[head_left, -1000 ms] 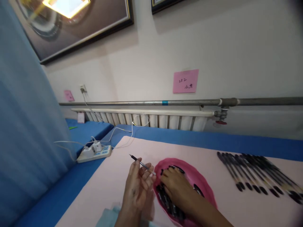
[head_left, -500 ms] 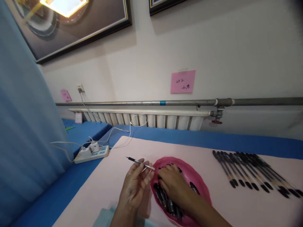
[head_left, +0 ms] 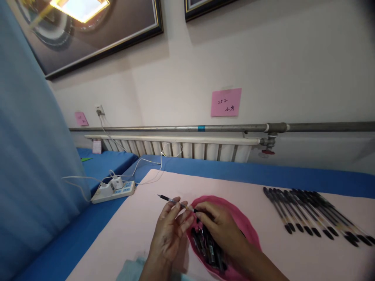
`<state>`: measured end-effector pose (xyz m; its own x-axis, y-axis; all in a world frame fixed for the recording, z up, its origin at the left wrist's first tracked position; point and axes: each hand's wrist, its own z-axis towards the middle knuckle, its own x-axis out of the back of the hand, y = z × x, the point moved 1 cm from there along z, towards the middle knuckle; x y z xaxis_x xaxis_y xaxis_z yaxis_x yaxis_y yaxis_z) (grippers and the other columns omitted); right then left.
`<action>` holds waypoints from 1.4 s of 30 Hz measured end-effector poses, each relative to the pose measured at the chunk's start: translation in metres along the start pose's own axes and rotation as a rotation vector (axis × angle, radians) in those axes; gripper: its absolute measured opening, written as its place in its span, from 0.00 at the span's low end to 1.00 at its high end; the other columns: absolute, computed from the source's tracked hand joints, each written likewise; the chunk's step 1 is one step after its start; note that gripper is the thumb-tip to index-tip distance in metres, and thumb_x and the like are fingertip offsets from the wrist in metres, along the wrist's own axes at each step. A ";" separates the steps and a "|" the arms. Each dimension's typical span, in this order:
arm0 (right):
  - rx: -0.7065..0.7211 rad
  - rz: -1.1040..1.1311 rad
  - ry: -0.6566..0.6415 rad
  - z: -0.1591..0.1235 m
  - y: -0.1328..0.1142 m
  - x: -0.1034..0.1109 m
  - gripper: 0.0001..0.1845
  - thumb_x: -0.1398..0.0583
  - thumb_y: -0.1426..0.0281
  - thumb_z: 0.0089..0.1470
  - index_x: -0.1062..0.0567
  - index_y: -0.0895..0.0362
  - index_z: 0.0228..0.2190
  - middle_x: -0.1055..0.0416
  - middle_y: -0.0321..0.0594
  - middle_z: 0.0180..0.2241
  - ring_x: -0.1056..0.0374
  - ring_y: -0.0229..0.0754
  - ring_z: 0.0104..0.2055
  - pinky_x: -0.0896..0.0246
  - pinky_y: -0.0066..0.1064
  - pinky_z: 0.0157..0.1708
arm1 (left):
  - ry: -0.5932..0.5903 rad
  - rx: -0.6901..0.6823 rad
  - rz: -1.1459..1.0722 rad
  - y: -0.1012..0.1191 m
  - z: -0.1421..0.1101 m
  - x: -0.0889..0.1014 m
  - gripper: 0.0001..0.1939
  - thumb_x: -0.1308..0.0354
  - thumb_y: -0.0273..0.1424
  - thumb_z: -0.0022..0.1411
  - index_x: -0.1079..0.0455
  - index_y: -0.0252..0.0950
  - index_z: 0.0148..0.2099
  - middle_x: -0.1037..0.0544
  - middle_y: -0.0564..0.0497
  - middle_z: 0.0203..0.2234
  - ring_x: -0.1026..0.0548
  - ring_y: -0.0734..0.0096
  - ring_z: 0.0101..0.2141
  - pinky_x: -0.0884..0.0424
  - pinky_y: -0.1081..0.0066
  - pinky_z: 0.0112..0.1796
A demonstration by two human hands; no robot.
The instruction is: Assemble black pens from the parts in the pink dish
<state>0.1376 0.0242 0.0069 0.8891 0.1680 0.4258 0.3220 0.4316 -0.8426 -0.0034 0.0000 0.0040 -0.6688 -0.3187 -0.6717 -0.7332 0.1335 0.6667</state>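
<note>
My left hand [head_left: 170, 230] pinches a gel pen [head_left: 167, 199] between thumb and fingers. The pen's black grip and bare tip point to the left, its clear barrel to the right. At the barrel's rear end, my right hand [head_left: 218, 222] has its thumb and finger closed on a small black pen cap [head_left: 195, 210]. Whether the cap is seated on the barrel I cannot tell. Below the right hand is a pink scalloped bowl [head_left: 249, 222] with several dark caps [head_left: 209, 248] in it; hand and forearm hide part of the contents.
Several black pens [head_left: 310, 210] lie side by side on pink paper [head_left: 123, 218] at the right. A white power strip [head_left: 125, 189] with plugs and cables sits at the left on the blue table covering [head_left: 58, 238]. A radiator [head_left: 199, 150] runs behind, and a blue curtain [head_left: 32, 136] hangs left.
My right hand has come up out of the bowl with a black cap and moved to the pen's rear end. My left hand keeps the pen in nearly the same place.
</note>
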 end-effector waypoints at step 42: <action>0.237 -0.481 -0.040 -0.008 -0.005 0.003 0.10 0.52 0.73 0.58 0.33 0.55 0.28 0.30 0.40 0.29 0.34 0.42 0.31 0.41 0.34 0.31 | 0.065 -0.027 -0.005 -0.001 -0.004 -0.009 0.08 0.40 0.22 0.52 0.34 0.33 0.36 0.23 0.47 0.29 0.23 0.69 0.28 0.27 0.69 0.33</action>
<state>0.1410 0.0149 0.0096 0.6446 -0.0662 0.7616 0.6037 0.6553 -0.4540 0.0036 -0.0016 0.0105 -0.6554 -0.3795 -0.6530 -0.7322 0.1068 0.6727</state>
